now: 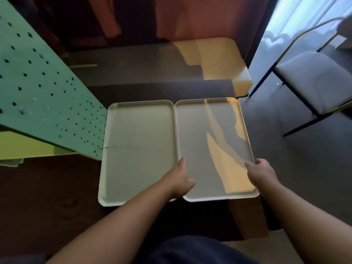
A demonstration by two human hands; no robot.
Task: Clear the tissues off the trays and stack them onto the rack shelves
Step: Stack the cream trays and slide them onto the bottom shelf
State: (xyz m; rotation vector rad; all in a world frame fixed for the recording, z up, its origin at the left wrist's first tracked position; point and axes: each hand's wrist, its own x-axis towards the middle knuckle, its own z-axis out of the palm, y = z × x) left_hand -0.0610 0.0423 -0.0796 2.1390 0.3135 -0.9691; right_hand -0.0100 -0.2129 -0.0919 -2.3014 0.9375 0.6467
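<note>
From the head camera, two pale trays lie side by side on a dark tabletop [162, 88], long edges touching or very nearly so, and no tissues show on either. The left hand [181, 180] sits at the seam, on the left rim of the right tray [213, 149], thumb over the tray floor; its fingers are hidden, so whether they curl under the rim cannot be told. The right hand [261, 172] rests on that tray's right rim, fingers bent over the edge, seemingly gripping it. The left tray [137, 149] lies untouched, close against the green perforated rack panel [38, 88]. Likely trouble: the near ends of both trays overhang the tabletop edge, so lifting the right one could nudge its neighbour off. A shallow hold on a thin rim may slip, tilting the tray. Swinging it left, a corner could strike the panel. The chair [314, 77] stands well apart.
</note>
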